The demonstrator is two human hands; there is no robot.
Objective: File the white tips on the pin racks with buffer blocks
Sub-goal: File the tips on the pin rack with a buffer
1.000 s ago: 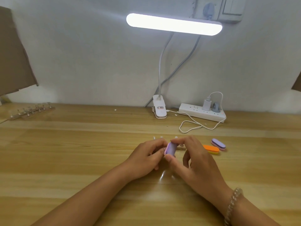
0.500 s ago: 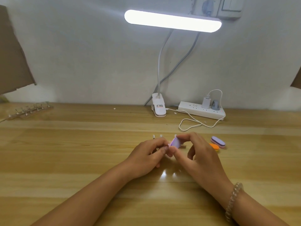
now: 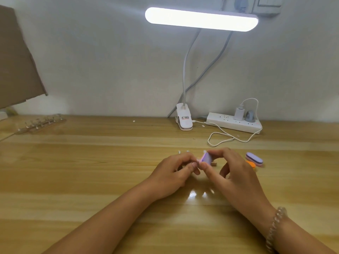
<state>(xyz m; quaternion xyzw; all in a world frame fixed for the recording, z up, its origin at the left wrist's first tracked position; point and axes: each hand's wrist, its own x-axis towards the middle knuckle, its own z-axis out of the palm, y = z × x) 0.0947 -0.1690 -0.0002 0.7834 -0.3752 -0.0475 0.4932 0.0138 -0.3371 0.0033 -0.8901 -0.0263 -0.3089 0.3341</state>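
Pinching one buffer block (image 3: 207, 158), right hand (image 3: 236, 176); left hand (image 3: 172, 175) grips rack (image 3: 269, 164); two spares (image 3: 254, 158).

I'm looking at what reads as a small home craft desk set up for nail work: a wooden tabletop (image 3: 91, 171) pushed against a plain white wall (image 3: 110, 61) and lit by a clip-on LED bar lamp (image 3: 201, 19). A white power strip (image 3: 233, 123) with a USB charger (image 3: 238, 113) lies along the wall below a wall socket panel (image 3: 267, 4). A clear pin rack (image 3: 41, 123) and spare buffer blocks (image 3: 254, 158) sit on the wood.
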